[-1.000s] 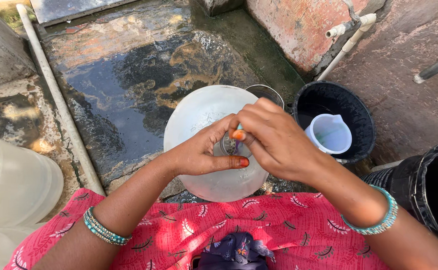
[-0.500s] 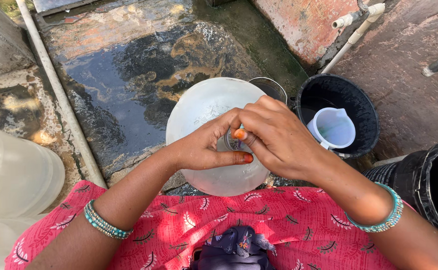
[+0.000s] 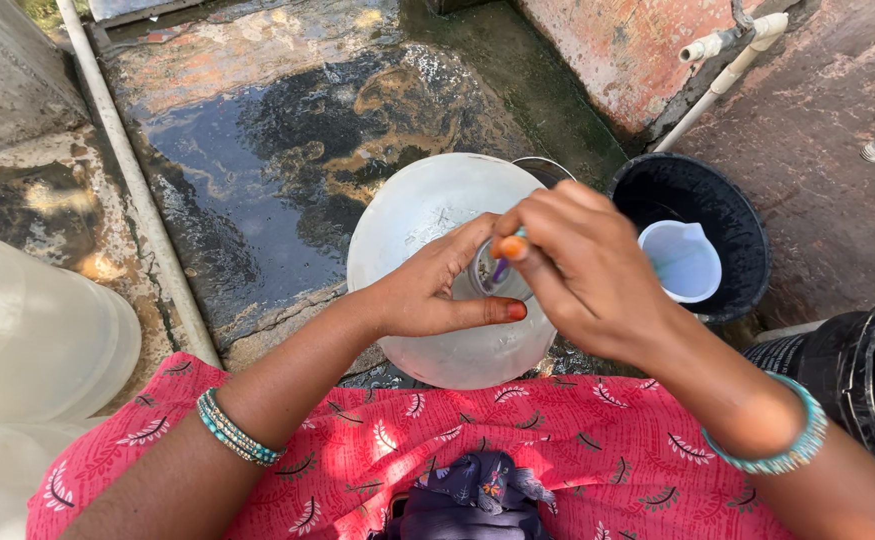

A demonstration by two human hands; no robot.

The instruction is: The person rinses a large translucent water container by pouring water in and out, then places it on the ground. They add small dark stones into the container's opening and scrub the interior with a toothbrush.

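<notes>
**Poking at the jug mouth**

Head cam: my left hand [image 3: 435,298] grips the neck of the big translucent water jug [image 3: 427,215] by my knees. My right hand [image 3: 585,268] pinches a thin stick [image 3: 500,268] in its mouth. Cleaning looks unfinished.

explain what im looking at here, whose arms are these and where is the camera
The camera sits on a person's head and looks down, so both arms are that person's own. The left hand steadies the neck of a big translucent water jug standing on wet ground. The right hand works at the jug's mouth, its fingers pinching something small that I cannot identify. Beside it stands a black bucket with a white plastic mug inside. A white pipe runs along the left.
</notes>
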